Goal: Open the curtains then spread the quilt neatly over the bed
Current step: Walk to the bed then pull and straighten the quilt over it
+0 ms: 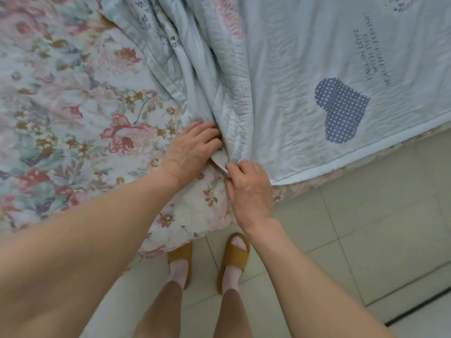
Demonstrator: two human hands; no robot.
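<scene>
Both hands work at the near edge of the bed (73, 106), well to the left of the polka-dot heart (341, 111) printed on the quilt (288, 76). The left hand (192, 147) lies palm down on the floral sheet (61, 142), its fingers fairly straight and its fingertips against the bunched fold of the quilt, holding nothing that I can make out. The right hand (251, 189), below and left of the heart, pinches the quilt's hem between thumb and curled fingers.

The pale blue quilt lies smooth around the heart and gathers into deep creases to the left of it, leaving the sheet uncovered farther left. Below the heart, the quilt's edge hangs over the bedside above the tiled floor (366, 228). Brown slippers (234, 254) stand on the tiles, lower left of the heart.
</scene>
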